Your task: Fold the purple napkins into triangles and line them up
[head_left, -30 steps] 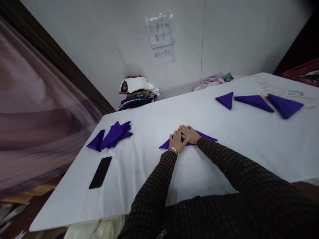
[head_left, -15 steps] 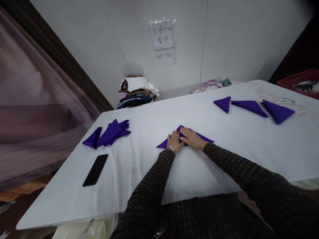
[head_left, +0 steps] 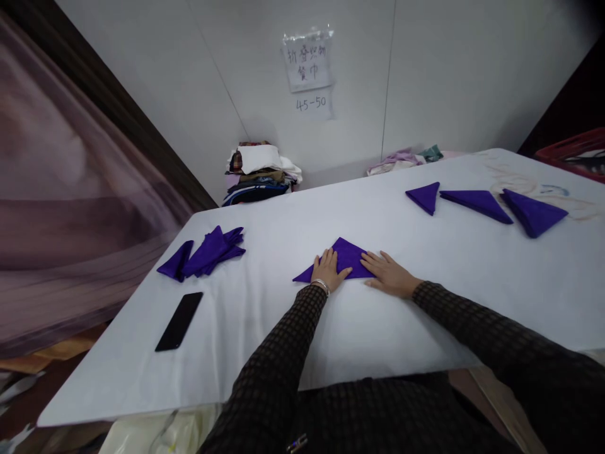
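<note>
A purple napkin (head_left: 348,255), folded into a wide triangle with its peak pointing away from me, lies on the white-covered table (head_left: 265,328) in front of me. My left hand (head_left: 329,271) rests flat on its left part, fingers spread and a bracelet at the wrist. On its right part lies my right hand (head_left: 390,273), with the fingers stretched toward the middle; it covers the right corner. Neither hand grips the cloth.
At the left are a loose purple napkin pile (head_left: 215,251), a purple folded napkin (head_left: 176,261) and a black phone (head_left: 179,321). Several purple folded napkins (head_left: 534,213) lie at the back right. Stacked clothes (head_left: 259,173) stand by the wall beyond the far edge.
My right hand has slid right across the napkin, away from my left hand, which has barely moved. More of the napkin's middle shows between them.
</note>
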`<state>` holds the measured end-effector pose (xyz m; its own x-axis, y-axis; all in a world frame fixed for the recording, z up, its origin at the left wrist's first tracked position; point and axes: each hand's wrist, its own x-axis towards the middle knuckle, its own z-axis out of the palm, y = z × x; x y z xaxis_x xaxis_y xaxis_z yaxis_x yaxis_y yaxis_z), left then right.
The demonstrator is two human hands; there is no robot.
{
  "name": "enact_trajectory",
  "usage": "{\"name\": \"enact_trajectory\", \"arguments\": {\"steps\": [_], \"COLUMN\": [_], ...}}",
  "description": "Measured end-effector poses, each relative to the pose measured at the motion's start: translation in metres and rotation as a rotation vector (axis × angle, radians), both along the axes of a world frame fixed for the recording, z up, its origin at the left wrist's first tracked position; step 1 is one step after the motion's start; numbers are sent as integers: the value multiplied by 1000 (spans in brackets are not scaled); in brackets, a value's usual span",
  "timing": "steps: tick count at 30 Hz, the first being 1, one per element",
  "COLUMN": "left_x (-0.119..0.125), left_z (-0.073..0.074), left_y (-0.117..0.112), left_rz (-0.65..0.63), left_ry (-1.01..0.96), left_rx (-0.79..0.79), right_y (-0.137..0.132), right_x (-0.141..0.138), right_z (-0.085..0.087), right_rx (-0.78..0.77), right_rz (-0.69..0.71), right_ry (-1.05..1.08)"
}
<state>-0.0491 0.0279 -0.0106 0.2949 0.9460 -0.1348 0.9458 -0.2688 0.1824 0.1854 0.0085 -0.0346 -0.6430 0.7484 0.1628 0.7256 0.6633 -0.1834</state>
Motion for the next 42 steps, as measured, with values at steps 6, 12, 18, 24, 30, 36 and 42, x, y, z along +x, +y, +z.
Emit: {"name": "enact_trajectory", "arguments": {"steps": [6,12,18,24,30,36,42], "left_x": [-2,-1,0,-2,-2,1,0], "left_z": [-4,-7,-4,-8,-7,-3,-4], "left_y": [2,4,4,7,5,2,1], "left_rz": [-2,-13,-12,-6,-12,-6,-15], "left_ry": [23,56,75,81,85,63,31], "left_rx": [12,62,59,71,69,60,71], "right_y": [-11,-20,-46,-51,-50,-68,-71], "right_x": [44,93,76,4,17,57,81], "right_z": [-3,6,26,18,6,4,13], "right_rx": [-42,-170,-120,-36,-33,-33,-94], "right_rz": [4,-256,-299,-34,-58,-116,-217], "right_ry": [-12,1,64,49,27,17,-31]}}
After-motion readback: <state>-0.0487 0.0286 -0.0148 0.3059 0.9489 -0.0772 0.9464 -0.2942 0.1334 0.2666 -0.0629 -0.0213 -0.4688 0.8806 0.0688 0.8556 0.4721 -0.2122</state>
